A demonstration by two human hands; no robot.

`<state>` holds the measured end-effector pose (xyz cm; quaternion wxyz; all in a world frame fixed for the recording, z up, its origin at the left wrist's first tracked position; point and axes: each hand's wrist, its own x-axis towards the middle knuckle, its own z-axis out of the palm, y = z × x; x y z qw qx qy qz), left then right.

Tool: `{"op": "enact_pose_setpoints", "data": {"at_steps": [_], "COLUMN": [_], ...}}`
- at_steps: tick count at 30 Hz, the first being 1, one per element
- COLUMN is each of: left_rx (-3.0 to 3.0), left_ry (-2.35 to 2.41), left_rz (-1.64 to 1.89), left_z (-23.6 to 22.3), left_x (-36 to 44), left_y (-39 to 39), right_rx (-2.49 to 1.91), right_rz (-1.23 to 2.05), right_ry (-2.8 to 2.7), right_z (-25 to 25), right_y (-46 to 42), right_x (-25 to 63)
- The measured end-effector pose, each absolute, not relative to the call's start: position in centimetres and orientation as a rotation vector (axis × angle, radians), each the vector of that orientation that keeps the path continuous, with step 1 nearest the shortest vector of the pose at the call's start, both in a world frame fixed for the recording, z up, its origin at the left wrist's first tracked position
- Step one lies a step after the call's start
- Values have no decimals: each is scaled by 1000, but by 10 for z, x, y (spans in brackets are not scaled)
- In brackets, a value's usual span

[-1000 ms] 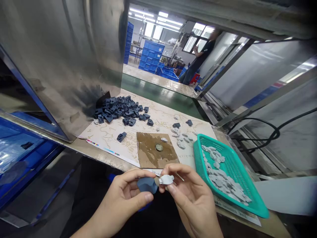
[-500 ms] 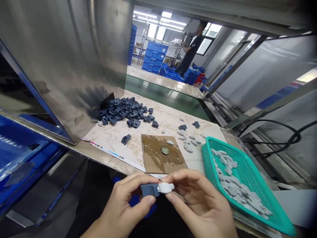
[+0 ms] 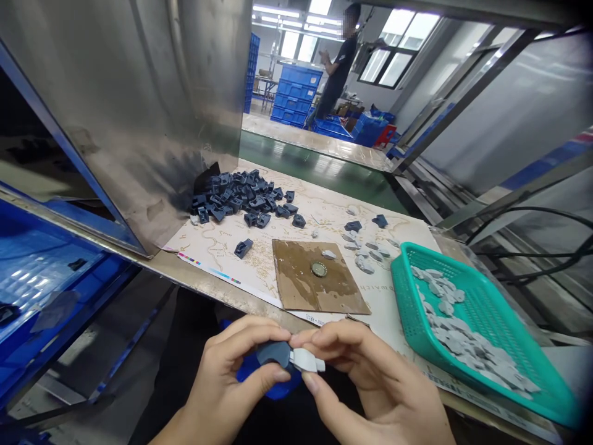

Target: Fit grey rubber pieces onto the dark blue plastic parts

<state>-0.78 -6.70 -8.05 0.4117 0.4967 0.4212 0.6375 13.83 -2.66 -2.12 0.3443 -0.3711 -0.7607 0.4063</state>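
My left hand (image 3: 241, 364) pinches a dark blue plastic part (image 3: 274, 353) between thumb and fingers. My right hand (image 3: 365, 377) grips a small white plastic part (image 3: 306, 360), its thumb below and its fingers above. The two parts meet end to end in front of me, over the table's near edge. How deep one sits in the other, I cannot tell. Just beyond my hands lies a brown cardboard square (image 3: 296, 290), wet-looking, with a small round metal cap (image 3: 319, 269) and a white piece (image 3: 328, 254) on it.
A heap of dark blue parts (image 3: 245, 194) lies at the back left, by a metal panel (image 3: 204, 80). At right stands a green basket (image 3: 407, 309) of white parts (image 3: 472, 346). Loose white pieces (image 3: 365, 264) are scattered between. A person (image 3: 340, 62) stands beyond, near blue crates (image 3: 294, 93).
The joined parts have turned slightly in my hands, the blue one showing a smoother, rounded side. My view has shifted a little. The person in the background has moved left.
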Motion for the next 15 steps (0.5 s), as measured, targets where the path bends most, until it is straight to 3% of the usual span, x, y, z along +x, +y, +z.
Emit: {"op": "enact_pose_setpoints", "data": {"at_steps": [15], "left_rx": [862], "left_ry": [788], "left_rz": [1466], "left_z": [-77], "left_x": [-6], "left_y": [-86], "right_rx": [-912], "right_rz": [1160], "right_ry": [-2204], "right_z": [2], "right_y": [-26], "right_x": [140]}}
